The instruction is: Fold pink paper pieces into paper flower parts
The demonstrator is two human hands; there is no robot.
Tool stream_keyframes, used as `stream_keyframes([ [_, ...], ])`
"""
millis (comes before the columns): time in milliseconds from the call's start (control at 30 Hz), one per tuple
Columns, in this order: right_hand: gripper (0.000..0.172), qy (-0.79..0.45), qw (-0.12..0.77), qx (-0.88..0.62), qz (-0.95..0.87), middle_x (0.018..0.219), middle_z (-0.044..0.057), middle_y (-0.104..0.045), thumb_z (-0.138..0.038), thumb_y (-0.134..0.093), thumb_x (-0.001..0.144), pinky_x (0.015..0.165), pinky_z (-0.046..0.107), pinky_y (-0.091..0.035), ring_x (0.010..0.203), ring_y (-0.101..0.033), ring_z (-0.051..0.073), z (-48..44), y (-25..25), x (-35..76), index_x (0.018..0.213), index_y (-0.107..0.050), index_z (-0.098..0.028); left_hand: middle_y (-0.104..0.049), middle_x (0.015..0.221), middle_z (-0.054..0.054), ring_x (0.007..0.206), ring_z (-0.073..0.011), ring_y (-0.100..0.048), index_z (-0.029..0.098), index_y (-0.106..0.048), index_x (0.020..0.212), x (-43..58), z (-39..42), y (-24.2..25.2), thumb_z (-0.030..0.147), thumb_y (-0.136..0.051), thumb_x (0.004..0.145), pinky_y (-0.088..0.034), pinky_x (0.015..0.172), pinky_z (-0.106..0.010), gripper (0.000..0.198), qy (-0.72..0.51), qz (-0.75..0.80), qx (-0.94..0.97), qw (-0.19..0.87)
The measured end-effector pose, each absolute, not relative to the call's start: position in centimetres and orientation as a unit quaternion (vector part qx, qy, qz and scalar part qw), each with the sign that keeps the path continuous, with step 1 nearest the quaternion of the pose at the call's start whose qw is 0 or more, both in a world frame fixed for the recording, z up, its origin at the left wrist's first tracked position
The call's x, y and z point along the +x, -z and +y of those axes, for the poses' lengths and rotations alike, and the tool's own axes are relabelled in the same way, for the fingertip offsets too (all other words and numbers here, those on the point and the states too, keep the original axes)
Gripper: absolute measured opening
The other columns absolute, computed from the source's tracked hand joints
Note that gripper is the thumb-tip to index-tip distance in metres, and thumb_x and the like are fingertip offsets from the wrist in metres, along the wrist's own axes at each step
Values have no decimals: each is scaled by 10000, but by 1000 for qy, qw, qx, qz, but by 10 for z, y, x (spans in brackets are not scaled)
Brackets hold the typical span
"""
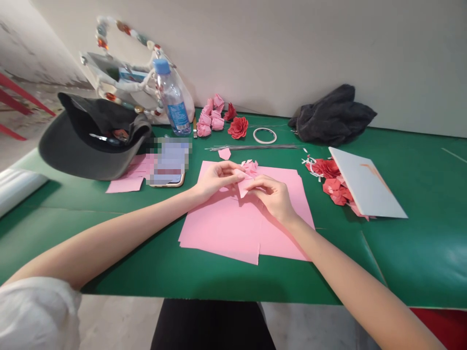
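Observation:
My left hand [219, 179] and my right hand [273, 197] pinch a small folded piece of pink paper [242, 184] between their fingertips. Both hands rest above loose overlapping pink paper sheets [233, 228]. Just beyond my fingers lies a curled pink paper scrap [250, 166], and a small pink paper petal [224, 153] sits further back. My hands hide part of the folded piece.
The green table [328, 272] holds pink paper roses [210, 119], a red paper rose [238, 127], a wire coil [264, 135], straight wires [255, 147], a phone [168, 165], a black cap [91, 138], a water bottle [172, 99], and a white board [365, 182] over red paper flowers [333, 182].

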State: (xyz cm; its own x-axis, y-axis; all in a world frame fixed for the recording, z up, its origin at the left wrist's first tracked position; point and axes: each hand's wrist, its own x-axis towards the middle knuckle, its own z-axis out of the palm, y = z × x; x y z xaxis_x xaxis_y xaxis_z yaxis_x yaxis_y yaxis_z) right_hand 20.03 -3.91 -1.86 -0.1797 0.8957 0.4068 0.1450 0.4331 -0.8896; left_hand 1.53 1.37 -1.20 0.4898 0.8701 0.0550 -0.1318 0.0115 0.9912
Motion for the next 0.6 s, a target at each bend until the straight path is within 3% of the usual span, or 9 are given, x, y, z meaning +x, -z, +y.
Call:
stream_keyframes([
  [367, 34, -386, 519, -422, -636, 853, 27, -693, -181, -656, 815, 822, 375, -533, 838, -666, 183, -38, 23, 200, 837, -664, -206, -726, 931, -101, 769, -171, -701, 104, -672, 957, 16, 11, 9, 351, -752, 752, -583, 717, -303, 331, -410, 317, 617, 592],
  [600, 155, -404, 544, -426, -600, 797, -2, -606, -205, -715, 758, 764, 329, -533, 783, -637, 156, -34, 28, 200, 797, -565, -209, -731, 878, -95, 778, -181, -709, 104, -669, 962, 16, 11, 12, 363, -728, 781, -577, 743, -317, 321, -403, 306, 638, 580],
])
